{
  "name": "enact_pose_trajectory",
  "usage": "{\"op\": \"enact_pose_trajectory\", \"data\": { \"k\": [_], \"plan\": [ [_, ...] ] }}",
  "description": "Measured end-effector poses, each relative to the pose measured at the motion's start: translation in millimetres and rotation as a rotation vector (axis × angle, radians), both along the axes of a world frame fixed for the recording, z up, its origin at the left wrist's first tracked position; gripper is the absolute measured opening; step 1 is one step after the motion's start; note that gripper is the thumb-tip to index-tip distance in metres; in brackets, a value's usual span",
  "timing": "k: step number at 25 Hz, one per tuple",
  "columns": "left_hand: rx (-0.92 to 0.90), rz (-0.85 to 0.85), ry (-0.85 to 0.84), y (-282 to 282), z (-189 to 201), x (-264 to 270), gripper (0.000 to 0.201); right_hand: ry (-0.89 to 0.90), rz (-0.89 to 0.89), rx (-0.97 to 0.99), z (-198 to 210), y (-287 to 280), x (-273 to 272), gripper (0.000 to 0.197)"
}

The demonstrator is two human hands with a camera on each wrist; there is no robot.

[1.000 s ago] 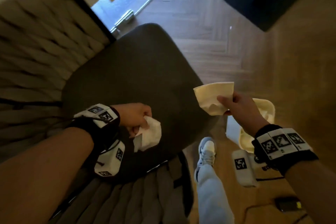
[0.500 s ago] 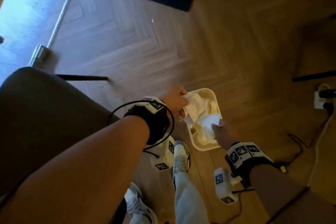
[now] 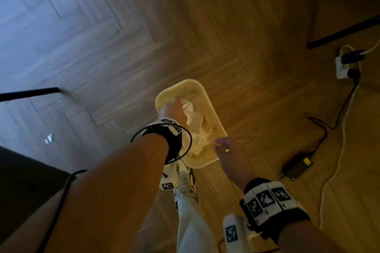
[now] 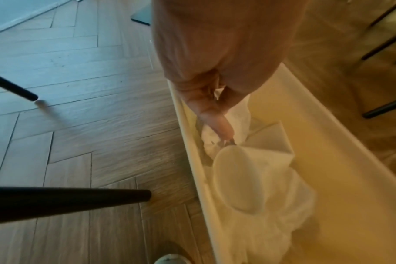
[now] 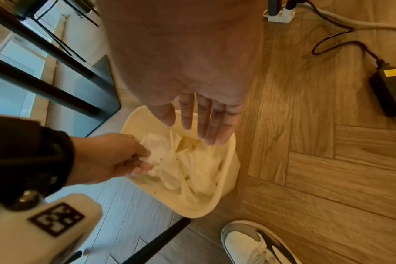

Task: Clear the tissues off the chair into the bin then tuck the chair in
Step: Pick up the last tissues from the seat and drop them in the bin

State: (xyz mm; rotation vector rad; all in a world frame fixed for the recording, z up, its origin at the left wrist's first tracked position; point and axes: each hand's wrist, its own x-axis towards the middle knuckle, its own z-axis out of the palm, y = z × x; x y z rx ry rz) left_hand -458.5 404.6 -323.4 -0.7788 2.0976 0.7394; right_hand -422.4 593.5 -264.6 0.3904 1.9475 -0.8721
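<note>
The tissue (image 5: 157, 151) was crumpled in the left hand (image 3: 173, 112), pinched between its curled fingers (image 5: 138, 161) just inside the near-left rim of the cream bin (image 3: 216, 117), which stood on the herringbone floor (image 3: 102, 47) and was already part-filled with loose white paper (image 4: 267, 175). The right hand (image 3: 230, 150) hovered over the opposite rim with its fingers (image 5: 206, 121) straight, slightly spread and holding nothing, so its own load looked to be already dropped. The step in hand appeared to be the release: to do it well the left hand should go a little deeper past the rim before the fingers let go, since a light tissue dropped high could drift and land outside. A white scrap (image 3: 49, 138) lay on the floor well apart from the bin, which showed how easily such bits stray. The fingers should spread fully, so the soft paper did not cling and ride back out with the hand. Only a dark corner of the chair (image 3: 24, 174) showed at the lower left in the head view, and whether more tissues lay on its seat could not be told; that would need checking before the chair was tucked in. One thin chair leg (image 4: 63, 201) rested near the bin, so the hands should lift straight up and clear of it.
</note>
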Motion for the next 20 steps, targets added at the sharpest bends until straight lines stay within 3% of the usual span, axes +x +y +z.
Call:
{"op": "enact_pose_trajectory", "data": {
  "k": [4,8,11,14,17,20],
  "plan": [
    [-0.113,-0.074,0.028,-5,-1,9,0.06,0.037,-0.024,-0.002,10,0,7,0.03],
    [-0.147,-0.081,0.158,-26,64,37,0.049,0.163,-0.026,0.007,45,-24,13,0.04],
    [-0.031,-0.196,0.19,-50,159,80,0.041,0.243,-0.018,-0.031,109,-60,25,0.037],
    [0.057,-0.307,0.13,-85,261,135,0.02,0.261,0.074,-0.107,189,-104,48,0.029],
    [0.042,-0.156,0.204,-124,372,215,0.015,0.332,0.259,-0.211,282,-145,105,0.025],
    [0.023,0.05,0.36,-154,456,328,0.013,0.384,0.336,-0.33,363,-168,195,0.031]
  ]
}}
